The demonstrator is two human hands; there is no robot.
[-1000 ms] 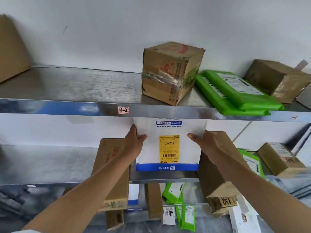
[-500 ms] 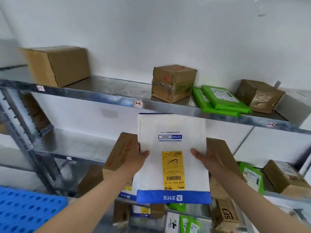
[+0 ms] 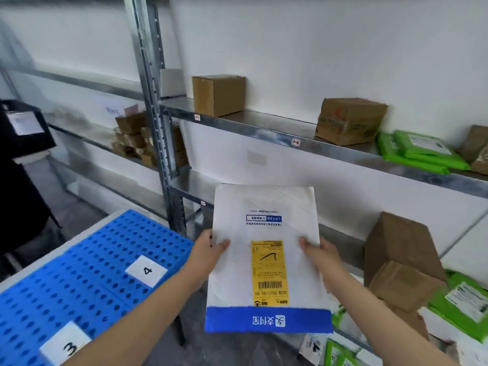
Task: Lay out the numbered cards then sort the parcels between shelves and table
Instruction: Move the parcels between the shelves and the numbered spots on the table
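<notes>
The mailer (image 3: pixel 265 257), white with a yellow label and a blue near band, is held between both hands. The left hand (image 3: pixel 208 250) and right hand (image 3: pixel 320 253) each pinch a side edge, thumb on top. Left of them, card 4 (image 3: pixel 146 270) and card 3 (image 3: pixel 66 344) lie on the table (image 3: pixel 92 260). Beyond the hands, a shelf (image 3: pixel 250 130) holds a box (image 3: pixel 217 95) and green bags (image 3: pixel 422 151). Another brown box (image 3: pixel 401 249) stands right of the right hand.

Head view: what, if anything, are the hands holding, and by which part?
A white flat parcel with a blue band. The left hand grips its left edge, the right hand its right edge, thumbs on the front.
</notes>
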